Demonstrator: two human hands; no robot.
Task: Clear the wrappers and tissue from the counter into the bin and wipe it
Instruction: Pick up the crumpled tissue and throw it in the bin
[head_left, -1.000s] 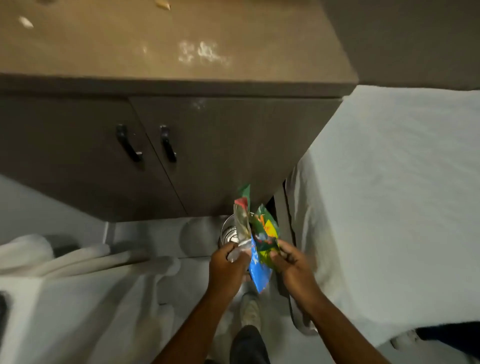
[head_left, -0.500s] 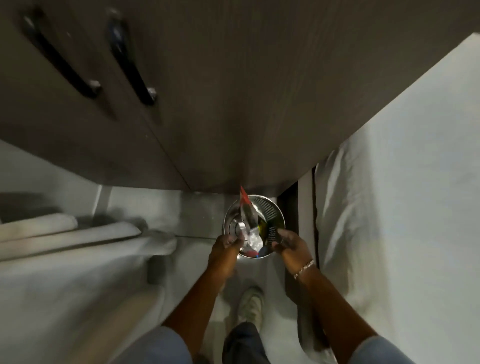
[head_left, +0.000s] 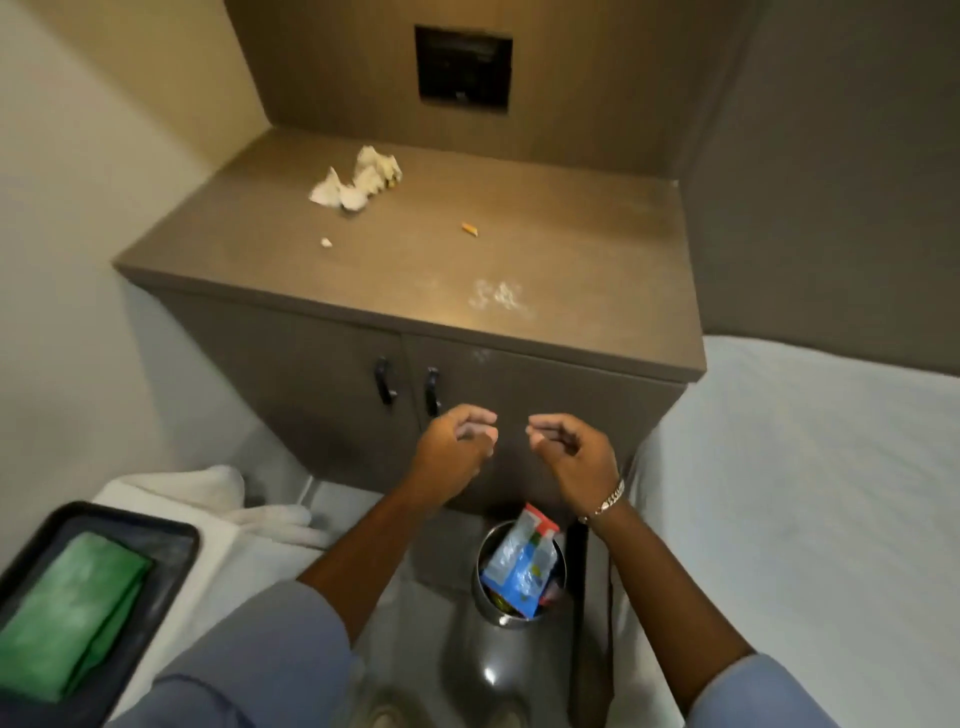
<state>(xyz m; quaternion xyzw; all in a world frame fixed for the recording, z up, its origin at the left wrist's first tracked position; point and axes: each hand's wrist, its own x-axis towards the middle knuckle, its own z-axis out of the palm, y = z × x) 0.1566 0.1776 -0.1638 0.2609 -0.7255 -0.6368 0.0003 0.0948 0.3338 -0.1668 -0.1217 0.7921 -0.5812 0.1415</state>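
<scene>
Colourful wrappers (head_left: 522, 566) stick out of the round metal bin (head_left: 485, 566) on the floor below my arms. My left hand (head_left: 457, 441) and my right hand (head_left: 571, 449) hover empty in front of the cabinet doors, fingers loosely curled and apart. On the brown counter (head_left: 571, 234) lies a heap of crumpled white tissue (head_left: 358, 179) at the back left. A small white scrap (head_left: 326, 242), an orange crumb (head_left: 469, 228) and a whitish smear (head_left: 496, 295) are also on the counter.
A black tray (head_left: 171, 551) holding a folded green cloth (head_left: 72, 608) sits at the lower left on white towels (head_left: 218, 493). A white bed (head_left: 805, 493) fills the right. A dark wall panel (head_left: 463, 67) is set above the counter.
Both hands let go of the wrappers into the bin and rose up in front of the cabinet. The view lifted from the bin to the counter top.
</scene>
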